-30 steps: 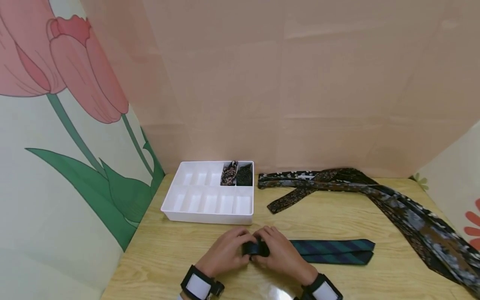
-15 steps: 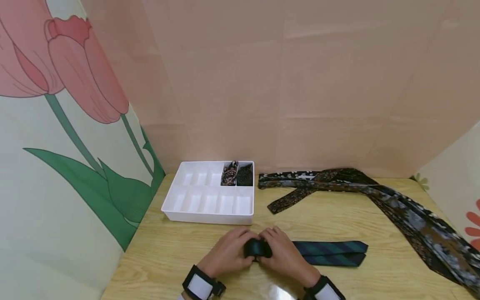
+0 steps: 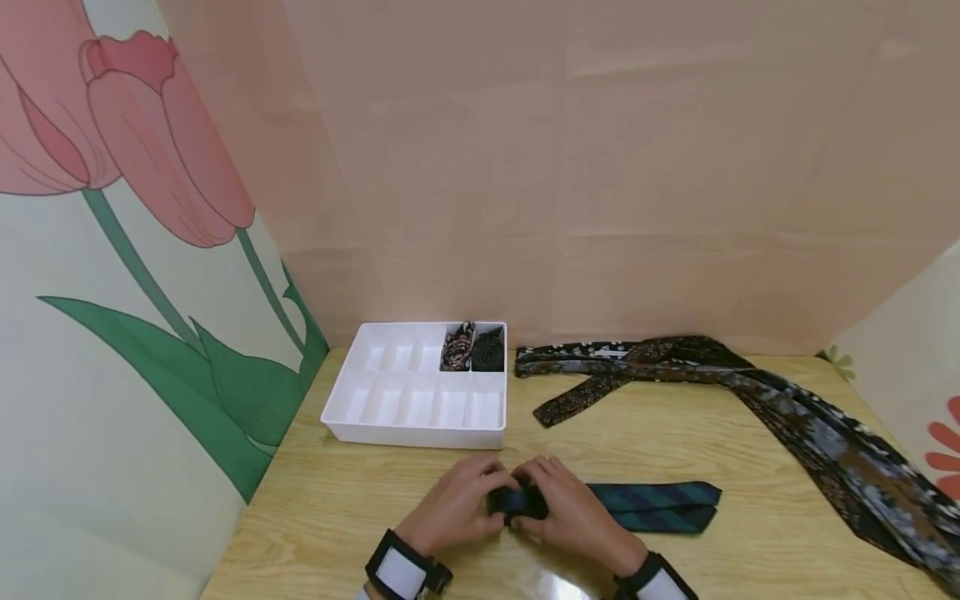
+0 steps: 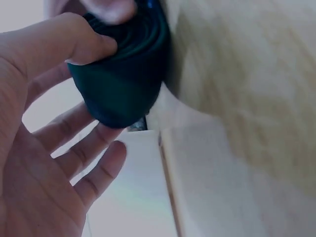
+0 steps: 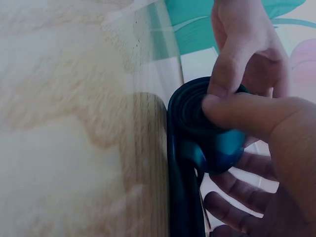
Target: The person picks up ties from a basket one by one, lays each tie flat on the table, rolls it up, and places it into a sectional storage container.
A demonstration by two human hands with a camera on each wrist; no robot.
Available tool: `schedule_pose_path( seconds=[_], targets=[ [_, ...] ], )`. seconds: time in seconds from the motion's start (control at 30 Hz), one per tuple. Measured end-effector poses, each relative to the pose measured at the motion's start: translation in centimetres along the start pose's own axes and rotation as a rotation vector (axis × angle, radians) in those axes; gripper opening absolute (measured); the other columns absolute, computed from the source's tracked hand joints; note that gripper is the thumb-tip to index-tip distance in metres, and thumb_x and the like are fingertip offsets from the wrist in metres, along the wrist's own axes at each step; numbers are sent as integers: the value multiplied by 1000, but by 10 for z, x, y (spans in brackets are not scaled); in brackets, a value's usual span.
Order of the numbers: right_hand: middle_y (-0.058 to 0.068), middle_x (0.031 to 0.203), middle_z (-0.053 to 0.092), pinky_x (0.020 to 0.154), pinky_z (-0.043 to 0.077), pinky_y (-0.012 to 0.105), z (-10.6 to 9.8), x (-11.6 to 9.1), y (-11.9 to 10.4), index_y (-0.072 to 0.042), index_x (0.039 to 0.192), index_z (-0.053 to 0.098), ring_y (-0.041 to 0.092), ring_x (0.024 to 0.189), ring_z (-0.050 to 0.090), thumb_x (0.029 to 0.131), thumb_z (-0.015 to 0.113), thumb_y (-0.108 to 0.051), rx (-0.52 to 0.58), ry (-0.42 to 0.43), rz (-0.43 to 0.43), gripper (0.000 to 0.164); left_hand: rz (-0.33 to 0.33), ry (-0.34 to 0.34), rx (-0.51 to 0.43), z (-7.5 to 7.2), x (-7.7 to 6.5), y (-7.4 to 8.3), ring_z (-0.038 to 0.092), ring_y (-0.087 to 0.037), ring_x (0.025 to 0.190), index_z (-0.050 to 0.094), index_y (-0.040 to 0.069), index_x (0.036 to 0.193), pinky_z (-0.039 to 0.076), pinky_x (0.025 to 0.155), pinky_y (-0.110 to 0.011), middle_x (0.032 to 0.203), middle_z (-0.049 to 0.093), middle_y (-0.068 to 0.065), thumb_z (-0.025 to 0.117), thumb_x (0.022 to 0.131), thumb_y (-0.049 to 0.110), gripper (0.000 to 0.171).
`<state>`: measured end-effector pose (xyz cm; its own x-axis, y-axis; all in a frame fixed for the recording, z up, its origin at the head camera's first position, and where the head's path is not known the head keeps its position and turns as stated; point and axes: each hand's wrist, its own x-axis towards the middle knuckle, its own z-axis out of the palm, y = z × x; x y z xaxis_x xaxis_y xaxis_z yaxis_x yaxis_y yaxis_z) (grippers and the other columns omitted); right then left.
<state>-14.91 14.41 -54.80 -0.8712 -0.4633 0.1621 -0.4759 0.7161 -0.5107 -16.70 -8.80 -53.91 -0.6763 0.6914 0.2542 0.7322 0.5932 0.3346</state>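
A navy-and-green striped necktie [image 3: 660,507] is partly rolled up, its flat tail lying on the table toward the right. My left hand [image 3: 459,507] grips the left side of the roll [image 4: 118,89], thumb on the coiled end. From the right, my right hand [image 3: 570,515] pinches the same roll, its thumb resting on the coil [image 5: 190,106] in the right wrist view. The roll stands on its curved side on the table. Behind the hands is a white divided tray [image 3: 416,435], with two rolled ties, a patterned one [image 3: 457,348] and a dark one [image 3: 489,350], in its back right compartments.
Several dark patterned ties [image 3: 817,433] lie stretched along the table's back and right side. One narrow end [image 3: 581,402] points toward the front. A pinkish-brown sheet [image 3: 555,183] rises behind the wooden table [image 3: 300,517].
The tie's flat tail has drawn leftward toward the hands and shows shorter. Both hands stay around the roll, with the right hand shifted slightly right.
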Motion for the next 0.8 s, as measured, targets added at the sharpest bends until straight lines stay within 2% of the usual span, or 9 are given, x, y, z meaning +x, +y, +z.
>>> schedule_pose_path(
  seconds=[0.2, 0.37, 0.57, 0.7, 0.8],
  targets=[
    [-7, 121, 65, 92, 56, 41, -1, -2, 0, -22, 122, 65, 14, 109, 59, 83, 91, -33, -31, 11, 2, 49, 9, -14, 5, -2, 2, 3, 60, -8, 110, 71, 30, 128, 53, 97, -24, 124, 65, 7, 86, 86, 28, 44],
    [-8, 122, 64, 90, 56, 39, -1, -3, -1, -24, 126, 65, 12, 109, 59, 85, 90, -38, -18, 2, 5, 50, 10, -14, -5, -1, 3, 5, 60, -7, 105, 75, 30, 123, 52, 93, -22, 120, 66, 7, 86, 86, 27, 39],
    [-9, 120, 66, 87, 56, 37, -2, -5, 0, -22, 124, 65, 10, 103, 58, 83, 91, -33, -12, 11, 10, 50, 8, -15, -3, 1, 4, 7, 61, -7, 107, 70, 28, 128, 53, 96, -22, 122, 65, 7, 87, 86, 31, 46],
    [-9, 122, 65, 90, 57, 39, -4, -6, 0, -24, 126, 65, 11, 107, 60, 85, 90, -40, 9, -12, 17, 51, 7, -24, 10, 2, 4, 7, 59, -7, 107, 73, 30, 123, 52, 96, -23, 119, 64, 8, 87, 85, 29, 41],
    [-9, 123, 64, 90, 57, 39, -3, -7, 1, -23, 127, 65, 12, 109, 60, 86, 89, -41, 14, -25, 19, 50, 9, -28, 30, 2, 4, 9, 58, -8, 109, 73, 32, 127, 51, 99, -26, 121, 65, 9, 86, 86, 33, 44]
  ],
)
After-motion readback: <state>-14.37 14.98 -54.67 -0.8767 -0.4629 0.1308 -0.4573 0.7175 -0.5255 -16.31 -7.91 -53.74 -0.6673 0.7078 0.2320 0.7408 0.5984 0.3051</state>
